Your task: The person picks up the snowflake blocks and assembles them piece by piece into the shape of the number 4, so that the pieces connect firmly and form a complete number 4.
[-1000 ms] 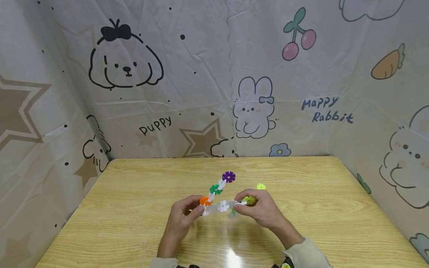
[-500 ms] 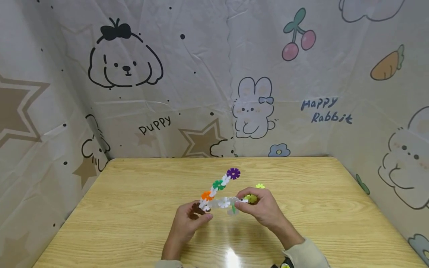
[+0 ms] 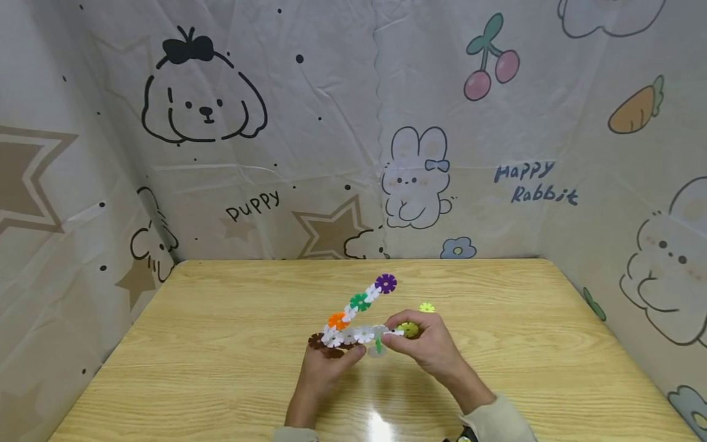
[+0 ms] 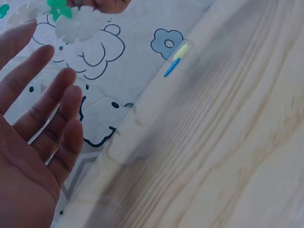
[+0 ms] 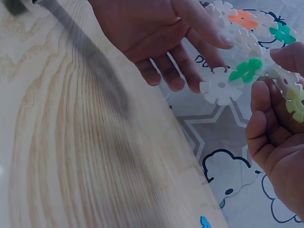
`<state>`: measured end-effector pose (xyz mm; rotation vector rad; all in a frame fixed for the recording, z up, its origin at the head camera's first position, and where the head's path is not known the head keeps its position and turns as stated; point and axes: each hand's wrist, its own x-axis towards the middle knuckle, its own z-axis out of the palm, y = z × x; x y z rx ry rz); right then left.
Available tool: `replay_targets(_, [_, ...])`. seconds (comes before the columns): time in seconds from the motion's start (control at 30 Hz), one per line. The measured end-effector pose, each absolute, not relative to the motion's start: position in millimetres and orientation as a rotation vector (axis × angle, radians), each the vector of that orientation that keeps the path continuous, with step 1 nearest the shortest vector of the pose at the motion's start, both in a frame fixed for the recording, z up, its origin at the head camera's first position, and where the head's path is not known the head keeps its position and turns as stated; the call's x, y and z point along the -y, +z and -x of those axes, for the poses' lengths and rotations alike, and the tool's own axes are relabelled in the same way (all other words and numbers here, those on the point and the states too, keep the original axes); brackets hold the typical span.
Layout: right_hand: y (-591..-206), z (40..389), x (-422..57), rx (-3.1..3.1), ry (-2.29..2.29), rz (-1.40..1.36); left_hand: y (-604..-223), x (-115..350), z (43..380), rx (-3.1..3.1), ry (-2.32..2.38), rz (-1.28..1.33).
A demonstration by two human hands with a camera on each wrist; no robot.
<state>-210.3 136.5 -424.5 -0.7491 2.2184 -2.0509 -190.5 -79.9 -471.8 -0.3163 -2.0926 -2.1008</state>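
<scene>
A chain of interlocking snowflake discs is held above the table, with white discs [image 3: 363, 334] between coloured ones. One arm runs up through an orange disc [image 3: 338, 320] and a green disc [image 3: 360, 301] to a purple disc [image 3: 385, 283]. Brown discs [image 3: 316, 341] sit at its left end. My right hand [image 3: 433, 344] pinches the chain at its right end, beside a yellow-green disc [image 3: 408, 329]. Under the left part lies my left hand [image 3: 326, 371]; its fingers look extended and loose in the left wrist view. Whether it touches the discs I cannot tell.
A loose yellow disc [image 3: 427, 307] lies on the wooden table [image 3: 232, 356] behind my right hand. A blue disc [image 4: 172, 67] lies near it, seen edge-on in the left wrist view. Printed cloth [image 3: 331, 123] hangs behind the table and at its sides.
My left hand has let go of the chain near the orange disc and moved right, beneath it. The brown discs have come into sight. My right hand keeps its pinch.
</scene>
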Motion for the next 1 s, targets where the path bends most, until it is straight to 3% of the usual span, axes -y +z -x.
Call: replay_targets(1.0, [-430, 209, -122, -2.219, -2.006, 0.837, -465, 74, 190, 1.912, -2.314, 0.205])
